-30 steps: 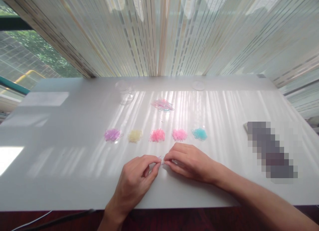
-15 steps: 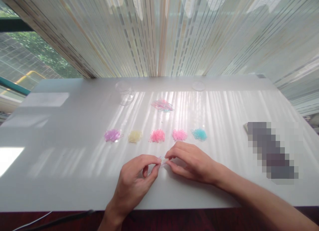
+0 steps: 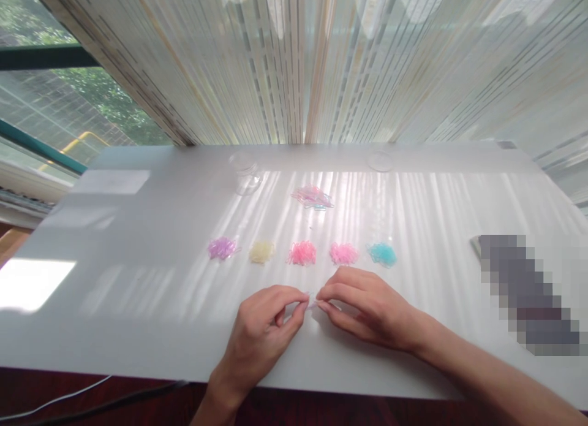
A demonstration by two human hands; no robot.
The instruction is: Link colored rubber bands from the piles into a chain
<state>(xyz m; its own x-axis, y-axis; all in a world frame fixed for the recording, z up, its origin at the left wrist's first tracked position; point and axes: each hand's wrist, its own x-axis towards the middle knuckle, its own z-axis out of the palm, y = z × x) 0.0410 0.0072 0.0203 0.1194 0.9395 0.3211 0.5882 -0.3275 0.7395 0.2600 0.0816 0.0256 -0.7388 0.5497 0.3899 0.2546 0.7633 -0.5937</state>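
Observation:
My left hand [image 3: 271, 328] pinches thumb and forefinger together on one side of some thin, pale elastic bands [image 3: 313, 301]. From the other side my right hand [image 3: 374, 306] pinches the same bands, just above the tabletop. How many there are is too small to tell. Beyond my fingers runs a row of small heaps of elastic bands: purple [image 3: 223, 248], yellow [image 3: 261, 252], red [image 3: 302, 253], pink [image 3: 344, 253] and blue [image 3: 383, 254]. Farther back lies a loose mixed pile of elastic bands [image 3: 313, 197], mostly pink with some blue.
A clear jar [image 3: 246, 176] stands at the back left of the white table [image 3: 151, 346], and a clear round lid [image 3: 380, 161] lies at the back right. At the right is a blurred-out dark object [image 3: 528, 297]. Striped curtains [image 3: 294, 64] hang behind the table.
The whole scene has shifted slightly right as my head turned left. Both hands keep their pinch, fingertips close together; the bands between them show less than before.

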